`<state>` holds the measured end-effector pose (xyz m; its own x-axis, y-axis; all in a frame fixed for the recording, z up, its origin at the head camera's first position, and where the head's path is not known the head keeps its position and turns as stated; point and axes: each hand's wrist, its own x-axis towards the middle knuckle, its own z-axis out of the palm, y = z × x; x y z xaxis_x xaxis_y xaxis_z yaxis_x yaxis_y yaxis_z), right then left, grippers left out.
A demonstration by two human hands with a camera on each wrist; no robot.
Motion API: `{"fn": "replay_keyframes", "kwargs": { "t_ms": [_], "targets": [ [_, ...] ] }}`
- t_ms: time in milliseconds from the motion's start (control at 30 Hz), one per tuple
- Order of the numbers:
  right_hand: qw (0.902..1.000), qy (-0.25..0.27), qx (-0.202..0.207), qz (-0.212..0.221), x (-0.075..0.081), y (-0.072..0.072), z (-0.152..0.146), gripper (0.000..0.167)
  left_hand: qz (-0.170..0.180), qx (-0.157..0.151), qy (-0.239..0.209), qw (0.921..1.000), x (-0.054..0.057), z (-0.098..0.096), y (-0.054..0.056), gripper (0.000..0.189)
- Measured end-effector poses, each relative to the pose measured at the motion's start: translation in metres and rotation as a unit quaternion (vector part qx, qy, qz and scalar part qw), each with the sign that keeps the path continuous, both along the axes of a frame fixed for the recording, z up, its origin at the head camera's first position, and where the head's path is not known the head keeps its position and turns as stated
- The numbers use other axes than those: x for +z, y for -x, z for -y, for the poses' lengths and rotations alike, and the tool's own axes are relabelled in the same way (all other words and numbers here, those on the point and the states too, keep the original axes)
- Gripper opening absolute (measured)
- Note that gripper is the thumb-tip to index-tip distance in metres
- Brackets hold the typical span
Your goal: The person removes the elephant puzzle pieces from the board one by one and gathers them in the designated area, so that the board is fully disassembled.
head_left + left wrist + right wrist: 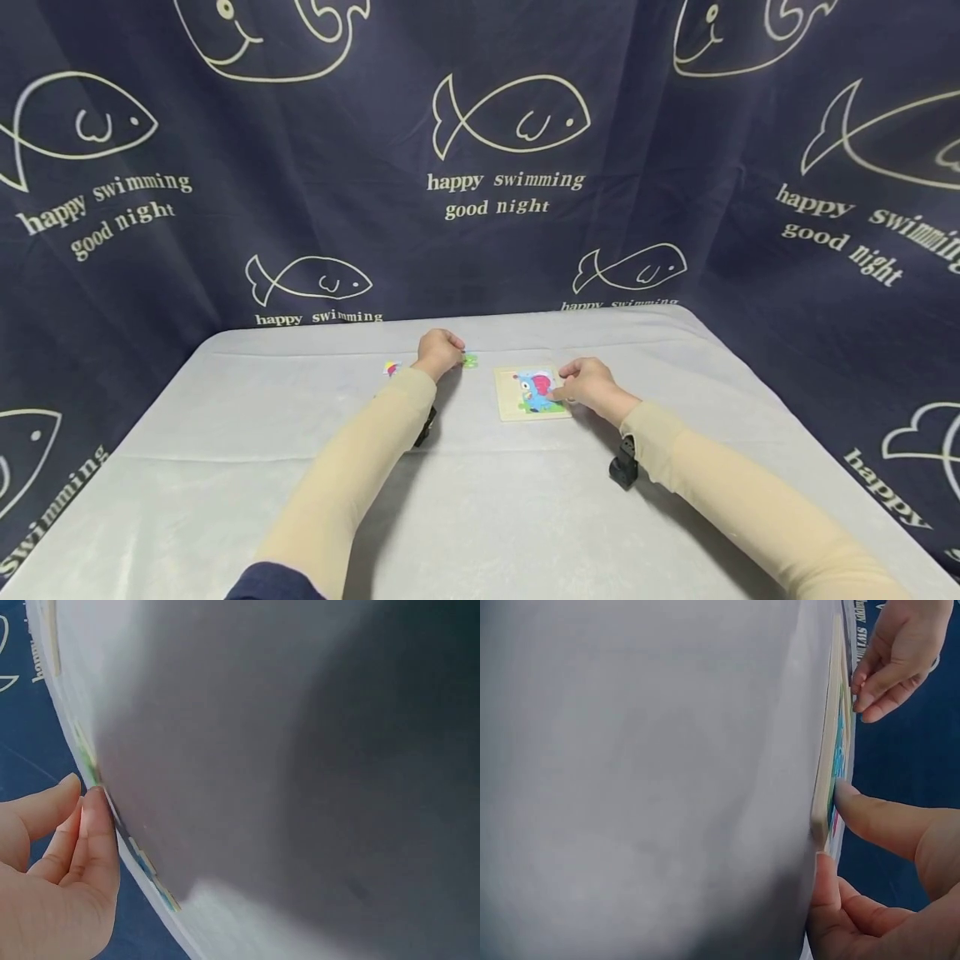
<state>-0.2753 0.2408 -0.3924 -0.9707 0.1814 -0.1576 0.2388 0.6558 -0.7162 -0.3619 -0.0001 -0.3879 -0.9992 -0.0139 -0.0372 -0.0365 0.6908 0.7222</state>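
A square wooden puzzle board [507, 408], with a colourful animal picture partly filling it, lies flat on the table. My right hand [595, 388] grips its right edge. In the right wrist view, the thumb [870, 814] presses on the picture side while the other fingers bend against the board's side near the corner. Further left, my left hand [441, 352] is beside a small green puzzle piece [471, 361], its fingertips at the piece's near end. A narrow gap shows between thumb and forefinger in the left wrist view; whether they touch the piece is unclear.
Another puzzle piece [392, 367], coloured red, yellow and white, lies left of my left hand, partly hidden behind the wrist. A pale cloth covers the table [465, 517]. A dark blue curtain [510, 250] with fish drawings hangs behind the far edge.
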Motion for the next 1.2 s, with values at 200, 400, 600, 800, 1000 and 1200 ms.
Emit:
{"fn": "replay_keyframes", "kwargs": {
  "t_ms": [200, 400, 600, 800, 1000, 1200],
  "targets": [
    [1.0000, 0.002, -0.005, 0.000, 0.000, 0.002, -0.001, 0.046, 0.007, -0.017, -0.028, 0.9994, 0.003, -0.010, -0.003, 0.009],
    [0.9994, 0.021, -0.027, 0.000, 0.002, 0.008, -0.007, 0.039, 0.052, -0.065, -0.077, 0.9936, 0.007, -0.032, -0.010, 0.007],
    [0.9990, 0.036, -0.024, 0.004, 0.000, 0.010, -0.006, 0.037, 0.083, -0.071, -0.082, 0.9906, 0.005, -0.044, -0.021, 0.008],
    [0.9981, 0.052, -0.030, 0.010, -0.005, 0.012, -0.006, 0.031, 0.078, -0.066, -0.006, 0.9947, 0.003, -0.055, -0.033, 0.012],
    [0.9973, 0.067, -0.026, 0.013, -0.004, 0.015, -0.008, 0.027, 0.068, -0.042, 0.168, 0.9824, 0.011, -0.072, -0.039, 0.033],
    [0.9977, 0.058, -0.031, 0.015, -0.005, 0.018, -0.006, 0.027, 0.060, -0.041, 0.149, 0.9861, 0.014, -0.076, -0.044, 0.044]
  ]
}}
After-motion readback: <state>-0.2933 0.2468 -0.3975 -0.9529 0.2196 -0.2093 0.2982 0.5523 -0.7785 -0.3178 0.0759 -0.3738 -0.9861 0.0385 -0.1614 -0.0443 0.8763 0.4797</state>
